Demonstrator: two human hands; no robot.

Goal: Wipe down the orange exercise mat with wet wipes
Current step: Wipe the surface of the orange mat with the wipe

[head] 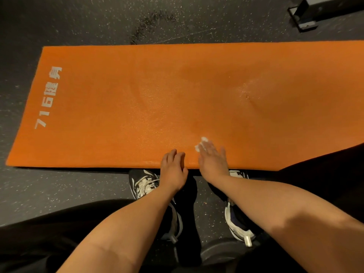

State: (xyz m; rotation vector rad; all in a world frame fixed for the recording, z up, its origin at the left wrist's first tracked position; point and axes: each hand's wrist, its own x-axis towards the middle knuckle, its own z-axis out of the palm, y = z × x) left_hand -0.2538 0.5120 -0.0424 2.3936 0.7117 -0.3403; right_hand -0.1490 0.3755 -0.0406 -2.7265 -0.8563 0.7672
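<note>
The orange exercise mat lies flat on the dark speckled floor, with white lettering at its left end and wet sheen near its middle and right. My right hand lies flat, fingers straight, on the mat's near edge, pressing a white wet wipe that peeks out beyond the fingertips. My left hand rests just to the left on the same near edge, fingers loosely bent, holding nothing.
My two black-and-white sneakers stand on the floor right below the mat's near edge. A dark metal equipment base sits at the top right. A dark damp patch marks the floor beyond the mat.
</note>
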